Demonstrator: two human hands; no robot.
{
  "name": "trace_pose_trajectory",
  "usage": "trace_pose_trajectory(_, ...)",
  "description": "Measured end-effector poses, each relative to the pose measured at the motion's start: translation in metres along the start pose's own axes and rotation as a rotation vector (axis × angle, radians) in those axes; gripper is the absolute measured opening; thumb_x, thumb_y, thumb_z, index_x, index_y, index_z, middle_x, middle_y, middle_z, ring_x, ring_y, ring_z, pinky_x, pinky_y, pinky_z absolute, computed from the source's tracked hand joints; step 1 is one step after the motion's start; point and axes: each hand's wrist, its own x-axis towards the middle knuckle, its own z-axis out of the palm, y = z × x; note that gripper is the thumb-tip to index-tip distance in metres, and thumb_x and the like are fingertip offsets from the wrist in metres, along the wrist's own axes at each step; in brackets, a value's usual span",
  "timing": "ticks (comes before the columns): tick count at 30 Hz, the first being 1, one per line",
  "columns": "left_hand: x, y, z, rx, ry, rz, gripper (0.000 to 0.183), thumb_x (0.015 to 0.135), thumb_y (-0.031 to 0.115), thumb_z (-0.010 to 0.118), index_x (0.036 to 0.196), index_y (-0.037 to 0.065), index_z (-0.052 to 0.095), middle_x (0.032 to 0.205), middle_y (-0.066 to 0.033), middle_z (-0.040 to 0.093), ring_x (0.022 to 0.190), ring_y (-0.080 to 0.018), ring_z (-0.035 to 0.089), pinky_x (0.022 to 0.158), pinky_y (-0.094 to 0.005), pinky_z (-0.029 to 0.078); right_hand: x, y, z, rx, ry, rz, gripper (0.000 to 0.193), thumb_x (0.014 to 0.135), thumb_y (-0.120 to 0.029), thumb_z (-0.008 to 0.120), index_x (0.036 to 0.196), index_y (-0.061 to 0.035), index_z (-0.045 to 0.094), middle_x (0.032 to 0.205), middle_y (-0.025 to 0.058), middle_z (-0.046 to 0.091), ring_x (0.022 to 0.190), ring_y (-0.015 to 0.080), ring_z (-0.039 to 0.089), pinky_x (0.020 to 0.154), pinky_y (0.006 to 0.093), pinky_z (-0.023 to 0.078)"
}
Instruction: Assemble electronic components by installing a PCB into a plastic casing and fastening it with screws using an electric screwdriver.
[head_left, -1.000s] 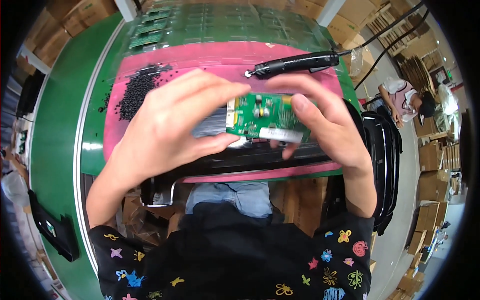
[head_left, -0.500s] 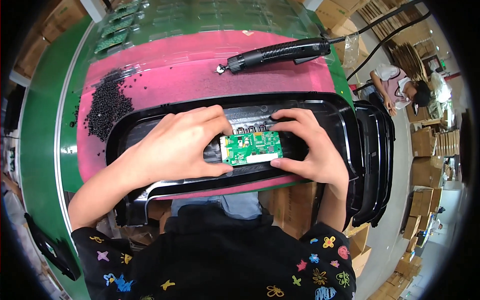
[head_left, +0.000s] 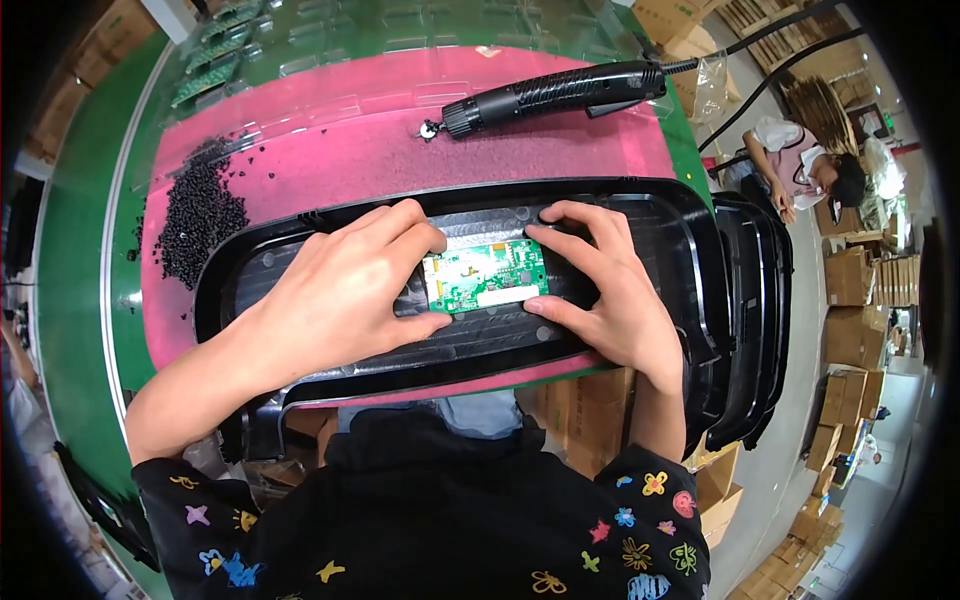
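A small green circuit board (head_left: 487,280) with a white label strip lies level at the middle of a long black plastic shell (head_left: 270,262). My left hand (head_left: 345,285) grips the board's left edge, thumb at the near corner and fingers at the far one. At the opposite edge, my right hand (head_left: 615,290) pinches it in the same way, with the thumb near the label. Whether the board rests on the shell's floor or is held just above it, I cannot tell.
Beyond the shell a black electric screwdriver (head_left: 560,98) lies on the pink mat (head_left: 340,150), a screw at its tip. A heap of black screws (head_left: 200,215) sits left. More green boards (head_left: 210,80) lie far left. Stacked black shells (head_left: 750,320) stand right; a person (head_left: 800,170) sits beyond.
Both hands and the board have shifted slightly left and away from me. The connectors along the board's far edge no longer stick up as plainly. The shell appears a little further left.
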Motion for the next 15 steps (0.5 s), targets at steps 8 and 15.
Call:
trace_pose_trajectory(8,-0.0032,-0.0030,0.0014,-0.004,0.032,0.029,0.049,0.068,0.021,0.082,0.107,0.002,0.058,0.103,-0.0104,0.057,0.090,-0.0304,0.063,0.070,-0.0393,0.054,-0.0004,-0.0023,0.0020,-0.014,0.001,0.010,0.056,0.071,-0.018,0.081,0.121,-0.0035,0.061,0.126,0.0127,0.051,0.120,0.0329,0.046,0.103,0.0415,0.038)
trace_pose_trajectory(15,-0.0032,-0.0036,-0.0013,-0.009,-0.015,0.013,0.053,0.069,0.022,0.082,0.110,0.002,0.057,0.103,-0.0113,0.056,0.091,-0.0322,0.062,0.071,-0.0400,0.053,0.0003,-0.0030,0.0027,-0.010,-0.003,0.021,0.056,0.072,-0.019,0.081,0.122,-0.0029,0.060,0.127,0.0122,0.051,0.121,0.0325,0.045,0.104,0.0410,0.038)
